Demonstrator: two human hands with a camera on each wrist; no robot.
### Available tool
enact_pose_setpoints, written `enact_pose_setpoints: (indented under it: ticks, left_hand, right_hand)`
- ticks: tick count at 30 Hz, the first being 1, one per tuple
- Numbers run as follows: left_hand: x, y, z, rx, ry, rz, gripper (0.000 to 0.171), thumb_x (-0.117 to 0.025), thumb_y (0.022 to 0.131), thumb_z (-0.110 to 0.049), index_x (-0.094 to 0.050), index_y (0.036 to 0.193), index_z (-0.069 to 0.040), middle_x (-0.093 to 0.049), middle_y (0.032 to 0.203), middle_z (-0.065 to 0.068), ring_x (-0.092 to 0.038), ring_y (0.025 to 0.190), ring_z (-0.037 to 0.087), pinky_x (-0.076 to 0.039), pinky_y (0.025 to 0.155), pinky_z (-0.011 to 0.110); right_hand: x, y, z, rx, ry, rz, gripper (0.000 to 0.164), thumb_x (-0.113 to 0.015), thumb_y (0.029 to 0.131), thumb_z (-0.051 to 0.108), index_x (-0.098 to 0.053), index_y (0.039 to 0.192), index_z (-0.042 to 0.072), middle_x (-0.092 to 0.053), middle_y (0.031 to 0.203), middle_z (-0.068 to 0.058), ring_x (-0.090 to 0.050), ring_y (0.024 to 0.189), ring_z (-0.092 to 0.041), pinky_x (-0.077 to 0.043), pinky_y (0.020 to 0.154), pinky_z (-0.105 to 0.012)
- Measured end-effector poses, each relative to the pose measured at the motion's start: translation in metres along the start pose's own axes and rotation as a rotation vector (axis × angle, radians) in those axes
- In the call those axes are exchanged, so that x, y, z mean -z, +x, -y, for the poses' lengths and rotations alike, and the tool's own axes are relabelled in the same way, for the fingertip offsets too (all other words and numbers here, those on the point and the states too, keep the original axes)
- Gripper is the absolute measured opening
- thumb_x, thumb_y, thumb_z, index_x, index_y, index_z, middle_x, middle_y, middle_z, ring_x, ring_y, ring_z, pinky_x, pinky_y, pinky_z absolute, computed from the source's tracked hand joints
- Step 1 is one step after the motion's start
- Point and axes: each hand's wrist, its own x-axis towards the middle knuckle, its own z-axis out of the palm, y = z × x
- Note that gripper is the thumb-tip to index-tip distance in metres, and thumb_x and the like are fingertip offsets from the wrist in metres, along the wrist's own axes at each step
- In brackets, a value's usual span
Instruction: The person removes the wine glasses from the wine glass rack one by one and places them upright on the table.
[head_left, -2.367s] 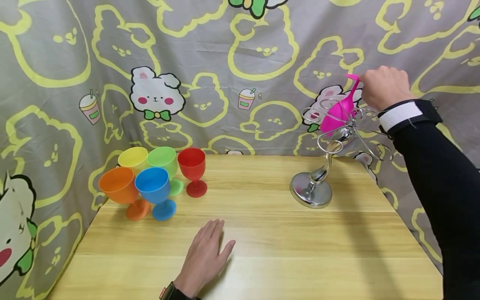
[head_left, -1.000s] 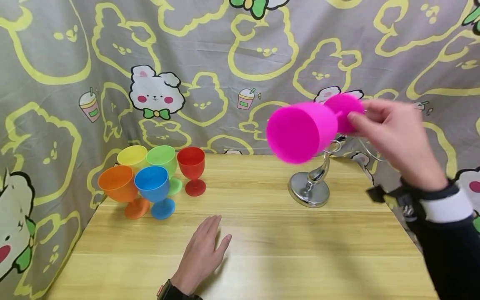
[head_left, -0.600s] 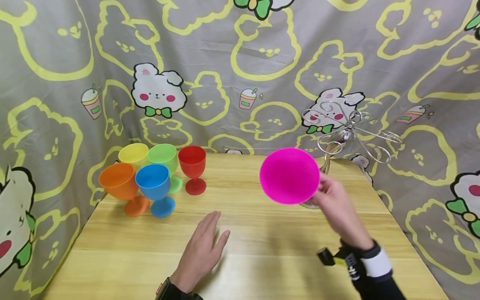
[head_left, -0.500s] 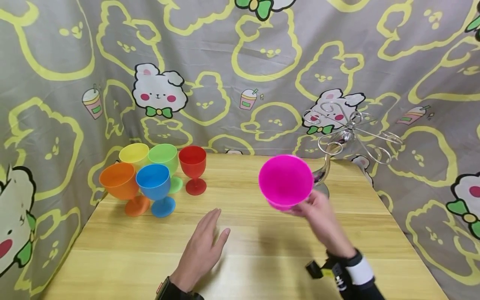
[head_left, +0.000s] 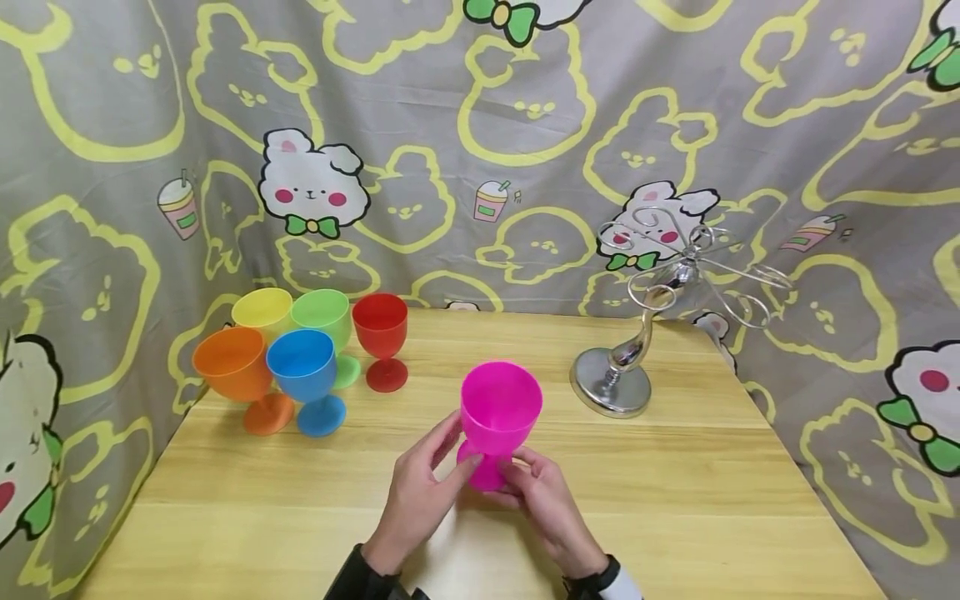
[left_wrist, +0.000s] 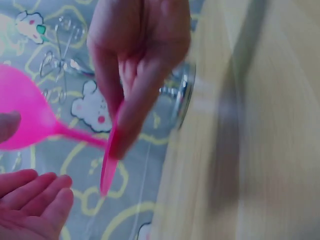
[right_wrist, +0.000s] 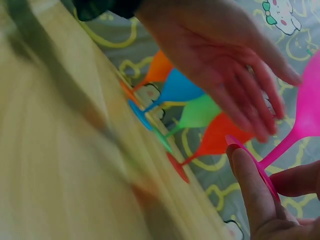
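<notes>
A magenta plastic goblet (head_left: 501,404) is held upright, mouth up, in front of the person in the head view. My right hand (head_left: 551,504) pinches its round base between thumb and fingers, as the right wrist view shows with the goblet's base (right_wrist: 255,165) in it. My left hand (head_left: 420,492) lies beside the goblet's left side, fingers extended and loose. In the right wrist view, the left hand's (right_wrist: 215,65) thumb is close to the bowl; contact cannot be told. The left wrist view shows the goblet's bowl (left_wrist: 25,110) partly cut off.
At the left stand orange (head_left: 232,367), yellow (head_left: 262,310), blue (head_left: 302,367), green (head_left: 324,317) and red (head_left: 380,329) goblets, close together on the wooden table (head_left: 637,500). A chrome stand (head_left: 611,383) with looped wire arms stands at the right. A patterned curtain (head_left: 420,100) encloses the back and sides.
My right hand has lifted the magenta goblet off the wire stand, turned it mouth up and carried it left and towards me. My left hand has risen slightly towards it.
</notes>
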Motion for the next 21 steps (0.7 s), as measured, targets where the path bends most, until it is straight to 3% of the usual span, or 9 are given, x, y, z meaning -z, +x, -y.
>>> enact_pose_setpoints:
  ticks: [3, 9, 15, 21]
  left_hand:
    - [-0.005, -0.001, -0.001, -0.006, -0.047, -0.049, 0.052, -0.086, 0.094, -0.018, -0.069, 0.143, -0.012, -0.077, 0.135, 0.005, -0.073, 0.127, 0.023, -0.058, 0.110, 0.032]
    - [-0.011, -0.003, 0.006, -0.087, 0.009, -0.138, 0.030, -0.088, 0.089, -0.009, -0.080, 0.118, -0.013, -0.082, 0.106, -0.002, -0.074, 0.095, 0.012, -0.066, 0.089, 0.028]
    - [-0.013, -0.001, 0.012, -0.160, 0.036, -0.222, 0.022, -0.087, 0.087, 0.001, -0.081, 0.106, -0.010, -0.080, 0.096, -0.002, -0.071, 0.088, 0.007, -0.066, 0.081, 0.026]
    - [-0.011, 0.000, 0.013, -0.138, 0.020, -0.235, 0.023, -0.086, 0.086, 0.005, -0.081, 0.105, -0.008, -0.081, 0.094, 0.000, -0.072, 0.088, 0.006, -0.066, 0.083, 0.026]
  right_hand:
    - [-0.007, -0.001, -0.004, 0.000, 0.021, 0.022, 0.039, -0.057, 0.109, 0.008, -0.055, 0.143, -0.011, -0.083, 0.111, -0.013, -0.081, 0.094, -0.012, -0.066, 0.087, -0.026]
    - [-0.020, -0.001, -0.004, 0.004, 0.075, 0.021, 0.038, -0.058, 0.109, 0.007, -0.056, 0.143, -0.010, -0.083, 0.108, -0.010, -0.081, 0.093, -0.012, -0.067, 0.088, -0.028]
    - [-0.027, 0.001, 0.000, 0.002, 0.092, 0.014, 0.037, -0.060, 0.108, 0.008, -0.058, 0.141, -0.010, -0.083, 0.110, -0.014, -0.082, 0.093, -0.014, -0.067, 0.088, -0.030]
    - [-0.029, 0.002, -0.001, 0.002, 0.098, 0.026, 0.035, -0.059, 0.108, 0.007, -0.057, 0.139, -0.010, -0.082, 0.113, -0.016, -0.082, 0.094, -0.014, -0.067, 0.089, -0.030]
